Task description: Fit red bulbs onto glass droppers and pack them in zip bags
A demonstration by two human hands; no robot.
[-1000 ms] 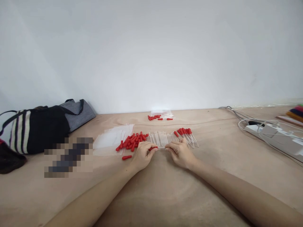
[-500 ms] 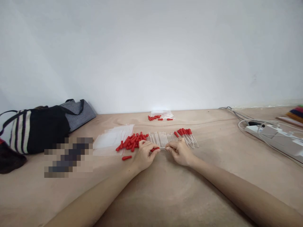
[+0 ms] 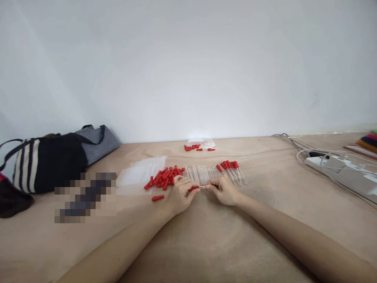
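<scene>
Between thumb and fingers, my left hand (image 3: 183, 193) pinches a red rubber bulb (image 3: 193, 189). My right hand (image 3: 223, 190) is closed on a thin clear tube (image 3: 202, 187), whose left end meets the bulb. Behind both hands lies a row of clear tubes (image 3: 200, 173). A heap of red bulbs (image 3: 165, 177) is left of that row, and one loose bulb (image 3: 158, 198) lies nearer me. Several tubes with red bulbs on their ends (image 3: 232, 167) rest at the right of the row.
Clear plastic bags (image 3: 132, 177) lie left of the heap. More bulbs (image 3: 192, 147) and a bag (image 3: 206, 142) are near the wall. A black bag (image 3: 61, 161) and a striped bag (image 3: 98, 145) stand left; a white power strip (image 3: 338, 173) with cables lies right.
The pinched bulb and my left fingertips have shifted slightly right and toward me. My right hand has barely moved, and both hands keep their hold.
</scene>
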